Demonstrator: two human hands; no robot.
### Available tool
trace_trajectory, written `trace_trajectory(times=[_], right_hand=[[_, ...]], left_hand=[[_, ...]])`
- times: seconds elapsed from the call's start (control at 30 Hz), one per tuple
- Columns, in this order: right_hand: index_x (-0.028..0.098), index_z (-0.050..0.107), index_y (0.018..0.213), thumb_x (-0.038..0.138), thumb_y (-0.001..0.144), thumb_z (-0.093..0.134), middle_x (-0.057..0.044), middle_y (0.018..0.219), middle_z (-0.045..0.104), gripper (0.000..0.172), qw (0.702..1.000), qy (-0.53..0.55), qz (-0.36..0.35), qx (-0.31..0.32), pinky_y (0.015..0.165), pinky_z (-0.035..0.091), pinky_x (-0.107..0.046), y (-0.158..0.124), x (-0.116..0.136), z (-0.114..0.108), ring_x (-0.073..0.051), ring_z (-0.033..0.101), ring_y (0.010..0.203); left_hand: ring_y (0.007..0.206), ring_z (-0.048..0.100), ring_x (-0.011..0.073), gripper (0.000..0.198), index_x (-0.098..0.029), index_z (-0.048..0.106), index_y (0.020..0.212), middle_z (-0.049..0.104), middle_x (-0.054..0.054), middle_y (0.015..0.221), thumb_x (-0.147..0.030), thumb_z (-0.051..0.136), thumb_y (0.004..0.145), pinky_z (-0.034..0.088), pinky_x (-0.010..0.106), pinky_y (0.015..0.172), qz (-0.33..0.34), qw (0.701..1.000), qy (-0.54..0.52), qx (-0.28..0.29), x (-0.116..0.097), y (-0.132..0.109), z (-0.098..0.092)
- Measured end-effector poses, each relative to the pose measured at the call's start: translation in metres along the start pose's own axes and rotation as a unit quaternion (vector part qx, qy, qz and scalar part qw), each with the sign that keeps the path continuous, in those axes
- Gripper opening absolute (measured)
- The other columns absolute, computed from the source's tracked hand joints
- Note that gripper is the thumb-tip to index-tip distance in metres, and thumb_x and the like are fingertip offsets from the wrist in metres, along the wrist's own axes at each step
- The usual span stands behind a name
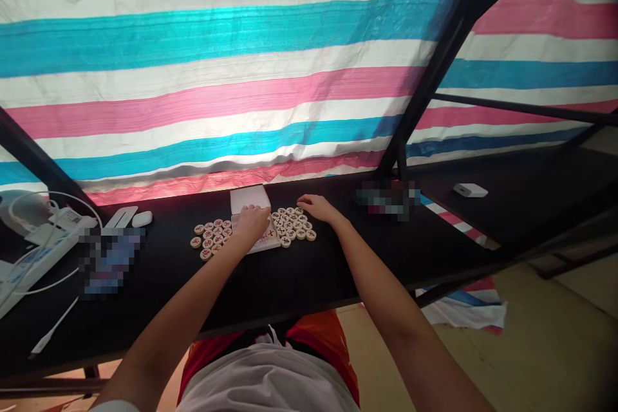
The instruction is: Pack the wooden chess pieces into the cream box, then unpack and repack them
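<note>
My left hand (253, 225) is over an open white box (250, 199), its fingers curled down at the box's middle; what they hold, if anything, is hidden. Part of a printed sheet or tray (267, 242) with red marks shows beside that hand. Round pieces with red characters (207, 243) lie to the left of the box. On its right sits a tight group of round pieces with dark characters (290, 226). My right hand (315, 205) rests at the upper right edge of this group, fingers bent toward the pieces; its fingertips are too small to read.
A white power strip (41, 257) with cables, a white earphone case (142, 219) and a blurred flat item (112, 262) are on the left of the black table (270, 283). A blurred object (389, 199) and a white adapter (470, 190) are to the right. Black metal bars slant upward.
</note>
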State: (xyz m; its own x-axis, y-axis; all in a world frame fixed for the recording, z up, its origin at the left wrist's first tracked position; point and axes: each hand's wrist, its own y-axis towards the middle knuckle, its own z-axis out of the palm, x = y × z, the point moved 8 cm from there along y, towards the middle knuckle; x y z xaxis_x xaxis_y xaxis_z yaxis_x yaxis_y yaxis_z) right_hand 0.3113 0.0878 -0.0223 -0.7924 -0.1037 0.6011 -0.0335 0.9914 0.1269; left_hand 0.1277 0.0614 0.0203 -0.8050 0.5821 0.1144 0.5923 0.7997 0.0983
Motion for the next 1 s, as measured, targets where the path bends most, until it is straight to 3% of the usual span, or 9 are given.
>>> trace_trajectory(times=[0.1, 0.17, 0.23, 0.3, 0.4, 0.43, 0.63, 0.83, 1.0], right_hand=[[0.021, 0.069, 0.099, 0.031, 0.085, 0.054, -0.004, 0.097, 0.071, 0.023, 1.000, 0.001, -0.002, 0.003, 0.083, 0.047, -0.028, -0.001, 0.000, 0.000, -0.018, 0.063, 0.090], [0.021, 0.069, 0.100, 0.031, 0.085, 0.053, -0.004, 0.098, 0.070, 0.024, 1.000, 0.005, -0.005, 0.006, 0.082, 0.047, -0.028, 0.000, 0.000, 0.001, -0.018, 0.063, 0.091], [0.021, 0.068, 0.100, 0.031, 0.085, 0.054, -0.004, 0.099, 0.070, 0.024, 1.000, 0.005, -0.006, 0.007, 0.083, 0.046, -0.028, 0.000, -0.002, 0.002, -0.018, 0.063, 0.092], [0.021, 0.068, 0.100, 0.031, 0.085, 0.054, -0.004, 0.101, 0.070, 0.023, 1.000, 0.000, -0.004, 0.006, 0.084, 0.046, -0.028, 0.001, -0.003, 0.003, -0.018, 0.063, 0.093], [0.021, 0.068, 0.101, 0.031, 0.086, 0.054, -0.004, 0.102, 0.070, 0.023, 1.000, -0.004, -0.004, 0.004, 0.084, 0.046, -0.027, 0.002, -0.005, 0.003, -0.018, 0.063, 0.093], [0.021, 0.068, 0.101, 0.031, 0.086, 0.054, -0.004, 0.102, 0.070, 0.023, 1.000, -0.004, -0.004, 0.005, 0.084, 0.046, -0.027, 0.002, -0.005, 0.004, -0.018, 0.063, 0.092], [0.021, 0.068, 0.102, 0.031, 0.085, 0.054, -0.004, 0.100, 0.070, 0.024, 1.000, -0.006, 0.004, 0.004, 0.082, 0.046, -0.026, 0.001, -0.005, 0.002, -0.017, 0.063, 0.090], [0.020, 0.068, 0.102, 0.031, 0.085, 0.053, -0.004, 0.100, 0.070, 0.025, 1.000, -0.008, 0.004, 0.004, 0.084, 0.046, -0.027, -0.001, -0.003, 0.000, -0.018, 0.063, 0.092], [0.020, 0.068, 0.103, 0.029, 0.086, 0.054, -0.004, 0.101, 0.070, 0.024, 1.000, -0.013, 0.007, 0.007, 0.085, 0.046, -0.027, -0.002, -0.001, 0.000, -0.017, 0.063, 0.093]], left_hand=[[0.091, 0.062, 0.0266, 0.023, -0.015, 0.064, 0.098, 0.069, 0.013, 0.091, -0.017, 0.045, 0.085, 0.042, 0.039, 0.082, -0.022, 0.999, -0.023, -0.006, 0.002, -0.007, -0.016], [0.087, 0.062, 0.0241, 0.019, -0.017, 0.064, 0.089, 0.069, 0.009, 0.087, -0.026, 0.048, 0.086, 0.042, 0.037, 0.081, -0.029, 0.993, -0.090, -0.068, 0.011, -0.028, -0.040], [0.086, 0.061, 0.0204, 0.019, -0.020, 0.063, 0.088, 0.069, 0.004, 0.089, -0.033, 0.049, 0.086, 0.044, 0.033, 0.080, -0.052, 0.971, -0.176, -0.155, 0.032, -0.065, -0.062], [0.085, 0.061, 0.0179, 0.021, -0.022, 0.063, 0.088, 0.068, 0.002, 0.091, -0.039, 0.052, 0.085, 0.045, 0.030, 0.080, -0.085, 0.941, -0.237, -0.226, 0.058, -0.111, -0.070], [0.077, 0.060, 0.0165, 0.027, -0.020, 0.062, 0.093, 0.068, 0.003, 0.090, -0.044, 0.055, 0.081, 0.048, 0.028, 0.076, -0.206, 0.873, -0.278, -0.344, 0.109, -0.181, -0.059], [0.077, 0.060, 0.0169, 0.029, -0.020, 0.062, 0.092, 0.068, 0.003, 0.090, -0.046, 0.056, 0.080, 0.048, 0.029, 0.077, -0.228, 0.865, -0.279, -0.350, 0.120, -0.196, -0.051], [0.075, 0.063, 0.0203, 0.036, -0.019, 0.063, 0.084, 0.069, 0.006, 0.087, -0.052, 0.051, 0.076, 0.050, 0.032, 0.074, -0.268, 0.896, -0.261, -0.241, 0.146, -0.207, -0.005], [0.089, 0.061, 0.0253, 0.037, -0.021, 0.063, 0.095, 0.068, 0.007, 0.095, -0.049, 0.044, 0.082, 0.048, 0.036, 0.078, -0.275, 0.928, -0.203, -0.147, 0.140, -0.200, 0.011], [0.098, 0.057, 0.0252, 0.035, -0.022, 0.066, 0.094, 0.065, 0.007, 0.103, -0.045, 0.042, 0.085, 0.046, 0.036, 0.086, -0.231, 0.943, -0.187, -0.151, 0.138, -0.197, 0.017]])
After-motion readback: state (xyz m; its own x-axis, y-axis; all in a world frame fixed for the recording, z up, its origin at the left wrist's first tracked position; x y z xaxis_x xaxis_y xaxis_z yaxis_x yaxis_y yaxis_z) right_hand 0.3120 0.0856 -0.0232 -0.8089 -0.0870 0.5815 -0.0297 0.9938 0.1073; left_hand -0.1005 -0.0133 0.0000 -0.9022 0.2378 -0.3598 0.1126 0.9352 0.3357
